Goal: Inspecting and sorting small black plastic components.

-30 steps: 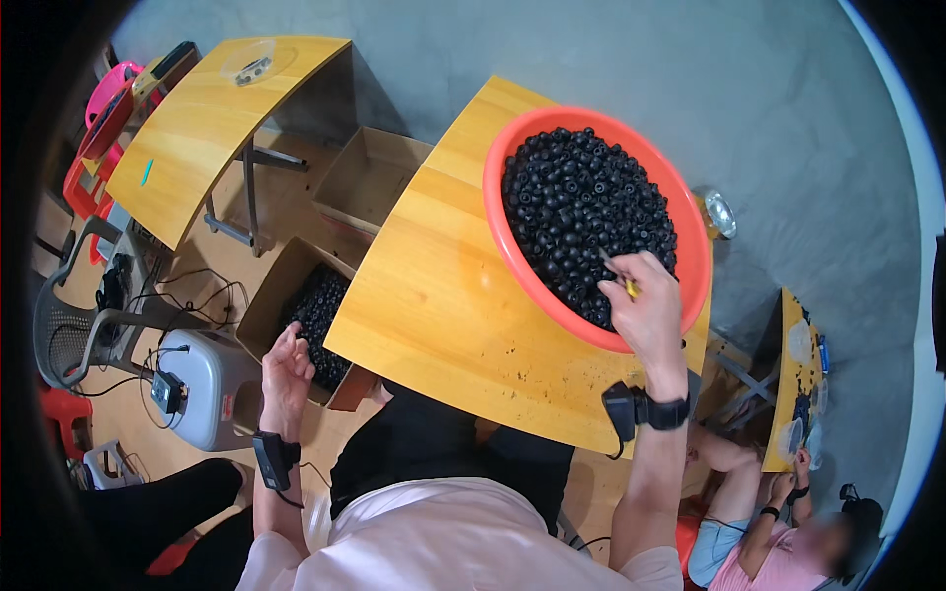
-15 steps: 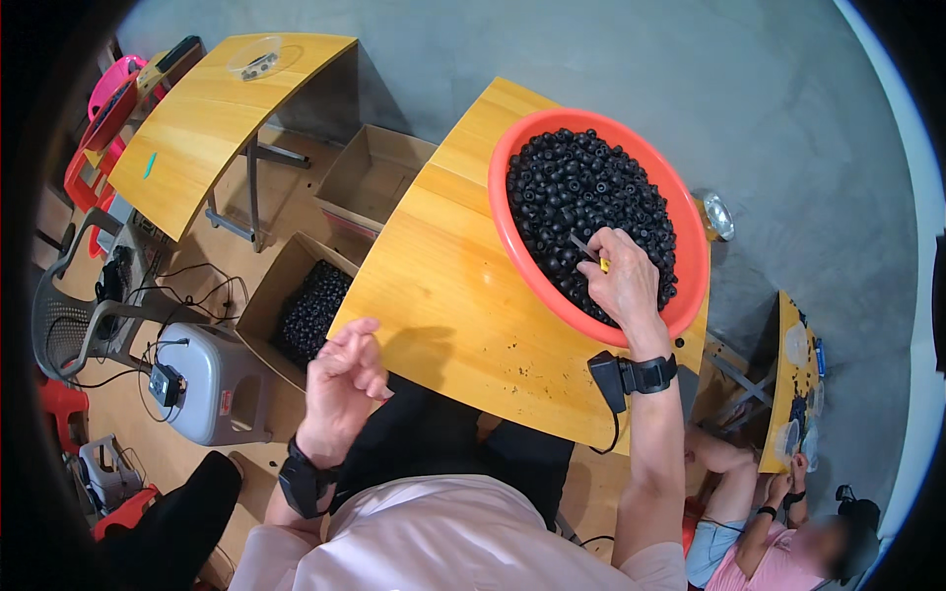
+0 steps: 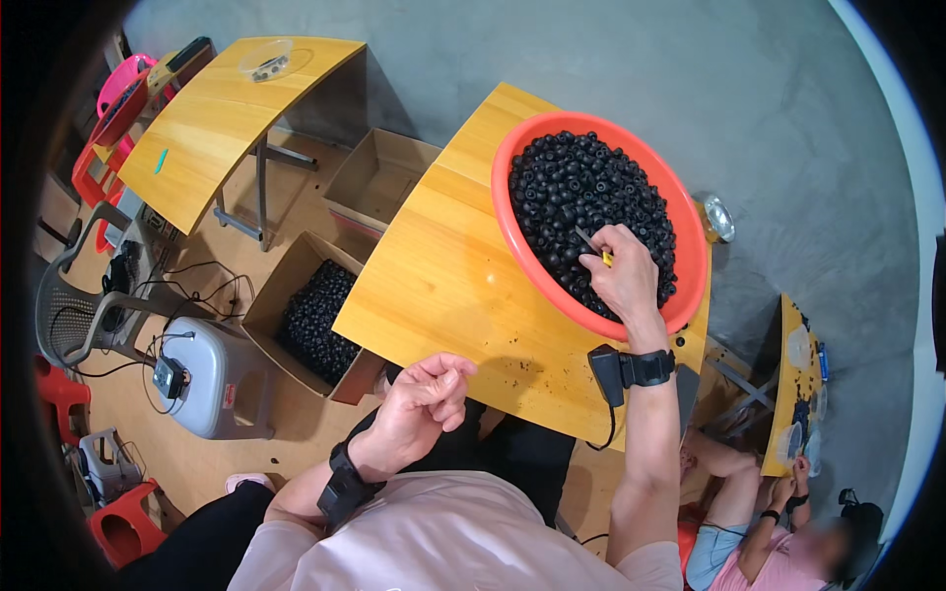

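My right hand (image 3: 627, 276) is over the near part of an orange-red basin (image 3: 505, 202), closed on a small knife (image 3: 588, 239). The thin metal blade points up and left over the black pieces, and a bit of yellow handle shows between the fingers. Small round black pieces (image 3: 581, 187), many with a hole, heap the basin. In front of the table's near edge, my left hand (image 3: 424, 409) hangs in the air. Its fingers are curled in with the thumb against them, and nothing shows in them.
The basin stands on a yellow wooden table (image 3: 424, 266) with dark crumbs near its front edge. Left of it are a cardboard box (image 3: 271, 310) of black pieces, another cardboard box (image 3: 379, 182) and a grey stool (image 3: 212, 384). A person (image 3: 769, 542) sits at lower right.
My left hand has moved right, from near the box of black pieces to the table's front edge. The right hand with the knife has hardly moved.
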`<state>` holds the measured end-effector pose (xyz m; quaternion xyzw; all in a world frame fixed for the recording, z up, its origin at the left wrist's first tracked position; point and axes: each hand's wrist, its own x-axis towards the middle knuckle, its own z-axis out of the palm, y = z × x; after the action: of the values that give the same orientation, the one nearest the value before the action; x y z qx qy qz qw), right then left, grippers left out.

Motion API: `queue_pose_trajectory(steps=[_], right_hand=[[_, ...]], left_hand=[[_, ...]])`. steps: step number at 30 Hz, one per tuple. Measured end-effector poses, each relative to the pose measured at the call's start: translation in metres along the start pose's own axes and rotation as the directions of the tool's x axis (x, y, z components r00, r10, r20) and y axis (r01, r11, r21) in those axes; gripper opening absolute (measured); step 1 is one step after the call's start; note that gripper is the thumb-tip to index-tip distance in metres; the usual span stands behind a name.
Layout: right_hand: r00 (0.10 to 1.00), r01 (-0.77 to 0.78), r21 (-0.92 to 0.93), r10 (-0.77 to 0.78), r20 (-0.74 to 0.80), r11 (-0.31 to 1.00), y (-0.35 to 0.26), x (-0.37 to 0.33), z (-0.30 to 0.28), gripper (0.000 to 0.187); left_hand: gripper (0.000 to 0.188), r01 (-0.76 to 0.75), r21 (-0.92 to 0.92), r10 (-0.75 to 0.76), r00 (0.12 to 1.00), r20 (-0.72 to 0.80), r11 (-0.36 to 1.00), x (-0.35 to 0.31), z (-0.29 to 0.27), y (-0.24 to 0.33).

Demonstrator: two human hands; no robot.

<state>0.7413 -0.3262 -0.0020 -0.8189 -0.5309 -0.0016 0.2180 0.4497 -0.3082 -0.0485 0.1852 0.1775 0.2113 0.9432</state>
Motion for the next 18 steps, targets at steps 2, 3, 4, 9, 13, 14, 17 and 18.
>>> queue_pose_trajectory(steps=[2,3,4,9,13,14,17,18], right_hand=[[0.994,0.032,0.291,0.001,-0.114,0.956,-0.003,-0.010,-0.001,0.017],[0.994,0.032,0.293,0.001,-0.113,0.956,-0.006,-0.020,-0.004,0.017],[0.990,0.096,0.420,-0.042,-0.136,0.902,-0.021,-0.032,-0.011,0.017],[0.968,0.250,0.619,-0.193,-0.159,0.745,-0.076,-0.100,-0.013,0.017],[0.967,0.231,0.638,-0.102,-0.233,0.735,-0.082,-0.145,0.012,0.017],[0.964,0.229,0.626,-0.086,-0.250,0.746,-0.082,-0.151,0.015,0.017],[0.964,0.238,0.639,-0.100,-0.244,0.731,-0.079,-0.160,0.018,0.019],[0.973,0.219,0.676,-0.109,-0.201,0.703,-0.080,-0.162,0.015,0.019]], left_hand=[[0.020,0.002,-0.001,-0.002,1.000,0.014,1.000,-0.003,0.002,-0.001],[0.022,-0.005,0.025,0.005,1.000,0.023,1.000,-0.004,0.005,-0.001],[0.023,-0.018,0.049,0.016,0.999,0.028,0.999,-0.006,0.007,-0.001],[0.034,-0.091,0.112,0.078,0.990,0.114,0.990,0.008,0.029,-0.011],[0.034,0.048,0.051,-0.058,0.974,0.218,0.998,0.013,0.022,-0.031],[0.033,0.074,0.039,-0.080,0.973,0.215,0.997,0.012,0.018,-0.035],[0.030,0.098,0.025,-0.101,0.973,0.208,0.995,0.008,0.009,-0.044],[0.028,0.098,0.025,-0.100,0.973,0.209,0.995,0.007,0.006,-0.046]])
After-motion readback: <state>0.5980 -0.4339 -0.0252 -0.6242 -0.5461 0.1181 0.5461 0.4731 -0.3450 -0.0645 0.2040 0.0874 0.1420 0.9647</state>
